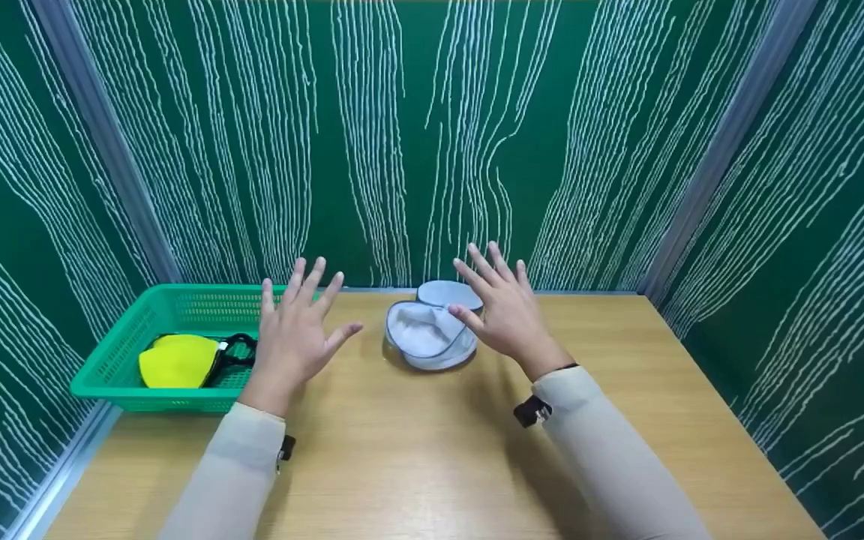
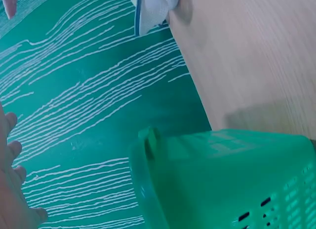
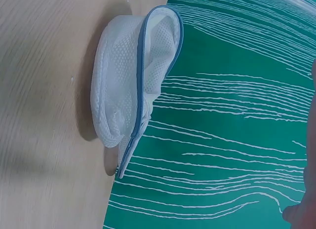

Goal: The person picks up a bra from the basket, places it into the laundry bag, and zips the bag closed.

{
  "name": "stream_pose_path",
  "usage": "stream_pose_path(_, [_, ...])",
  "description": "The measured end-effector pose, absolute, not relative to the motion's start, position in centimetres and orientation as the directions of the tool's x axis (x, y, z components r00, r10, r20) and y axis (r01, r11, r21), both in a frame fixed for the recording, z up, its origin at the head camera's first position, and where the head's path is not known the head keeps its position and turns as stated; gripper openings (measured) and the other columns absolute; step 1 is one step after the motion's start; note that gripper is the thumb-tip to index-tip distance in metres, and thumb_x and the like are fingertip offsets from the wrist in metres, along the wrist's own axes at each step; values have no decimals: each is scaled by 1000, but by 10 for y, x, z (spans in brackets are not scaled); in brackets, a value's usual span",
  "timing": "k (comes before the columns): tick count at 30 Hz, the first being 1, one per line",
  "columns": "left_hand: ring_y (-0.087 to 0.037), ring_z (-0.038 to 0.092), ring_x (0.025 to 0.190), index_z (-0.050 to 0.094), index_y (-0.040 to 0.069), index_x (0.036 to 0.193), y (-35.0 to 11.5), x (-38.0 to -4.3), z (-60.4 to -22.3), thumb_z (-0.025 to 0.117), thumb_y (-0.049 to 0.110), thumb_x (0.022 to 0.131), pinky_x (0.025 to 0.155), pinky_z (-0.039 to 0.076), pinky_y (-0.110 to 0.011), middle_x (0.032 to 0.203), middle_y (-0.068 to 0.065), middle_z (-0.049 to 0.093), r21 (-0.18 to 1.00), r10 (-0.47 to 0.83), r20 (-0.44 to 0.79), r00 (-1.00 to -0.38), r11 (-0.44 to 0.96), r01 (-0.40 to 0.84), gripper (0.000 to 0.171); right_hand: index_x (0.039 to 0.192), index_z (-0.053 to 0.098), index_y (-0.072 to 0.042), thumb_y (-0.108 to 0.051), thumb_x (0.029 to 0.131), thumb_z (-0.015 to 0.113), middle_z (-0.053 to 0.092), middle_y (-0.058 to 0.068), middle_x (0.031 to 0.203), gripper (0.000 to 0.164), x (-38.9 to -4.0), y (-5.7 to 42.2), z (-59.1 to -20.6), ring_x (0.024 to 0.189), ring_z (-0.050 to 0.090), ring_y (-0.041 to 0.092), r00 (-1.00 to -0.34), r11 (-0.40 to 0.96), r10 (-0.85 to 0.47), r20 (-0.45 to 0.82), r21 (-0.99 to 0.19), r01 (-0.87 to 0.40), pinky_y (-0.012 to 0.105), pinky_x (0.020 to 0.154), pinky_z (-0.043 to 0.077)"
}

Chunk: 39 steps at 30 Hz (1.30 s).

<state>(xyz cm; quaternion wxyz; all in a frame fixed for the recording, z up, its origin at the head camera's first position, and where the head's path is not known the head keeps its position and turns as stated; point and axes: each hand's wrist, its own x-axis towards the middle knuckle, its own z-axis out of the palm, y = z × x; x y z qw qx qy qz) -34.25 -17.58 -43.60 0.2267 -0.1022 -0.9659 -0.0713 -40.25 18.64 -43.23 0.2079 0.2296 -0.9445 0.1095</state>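
Observation:
A white mesh laundry bag (image 1: 424, 334) with blue-grey edging stands on the table near the back, its round lid (image 1: 451, 293) folded back. Seen from the side in the right wrist view, the mesh bag (image 3: 121, 81) has its mouth open. My right hand (image 1: 508, 319) is raised in front of it with fingers spread, holding nothing; whether the thumb touches the bag cannot be told from the head view. Fingers also spread, my left hand (image 1: 295, 337) hovers by the right end of a green basket (image 1: 121, 334). A yellow cup-shaped item (image 1: 181, 361) with black straps lies inside the basket.
The wooden table (image 1: 417, 465) meets a green wall (image 1: 372, 150) with white wavy lines at its back edge. Grey metal posts (image 1: 732, 142) stand at the corners. The basket's wall (image 2: 197, 179) rises close below my left wrist.

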Motion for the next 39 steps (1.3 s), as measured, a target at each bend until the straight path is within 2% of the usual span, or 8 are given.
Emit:
stream_pose_path(11, [-37,9,180,35,31,180,-197,-344,-445,44,87,105,140,5,-77,193,-4,18,129,118,449,-886,972,195,94,179,33,-37,-61,115,57,18,-4,192,73,-409,185,-444,181,6,32,-840,875,-392,376,-129,-466,75,140,10])
stream_pose_path(15, [-38,9,180,34,28,180,-207,-348,-450,49,69,114,139,7,-79,193,-7,17,174,90,409,-908,969,174,79,179,37,-35,-57,117,56,19,-4,192,68,-412,183,-450,180,6,31,-857,870,-410,312,-149,-471,75,140,10])
stream_pose_path(19, [-42,16,178,40,19,177,-215,-353,-456,52,51,119,136,17,-80,191,-12,22,222,54,346,-937,965,137,67,178,39,-32,-53,117,58,20,-4,191,68,-414,179,-460,180,8,33,-864,858,-438,246,-173,-484,76,139,9])
stream_pose_path(23, [-47,26,173,48,11,172,-219,-357,-464,55,46,119,132,28,-82,187,-19,31,260,13,275,-961,962,88,64,178,41,-28,-48,116,63,29,3,189,69,-415,174,-473,178,17,38,-857,843,-468,216,-180,-506,77,138,12])
stream_pose_path(29, [-54,46,155,52,4,168,-220,-361,-473,59,45,118,122,42,-80,173,-28,49,308,-42,179,-983,951,15,64,173,49,-23,-41,114,70,47,10,180,65,-410,166,-490,174,29,41,-854,823,-499,148,-228,-520,73,138,21])
stream_pose_path(34, [-54,56,151,52,0,167,-219,-364,-477,58,45,118,121,49,-75,165,-32,57,337,-66,95,-993,941,-30,67,162,64,-16,-33,113,73,61,10,169,53,-409,161,-504,169,42,43,-818,787,-559,132,-226,-574,67,137,32])
stream_pose_path(39, [-50,64,145,51,0,167,-217,-365,-479,55,46,118,118,53,-71,164,-29,60,378,-90,39,-995,923,-69,67,147,77,-15,-24,110,77,70,9,160,38,-411,156,-513,158,57,39,-791,764,-592,154,-205,-612,62,133,43])
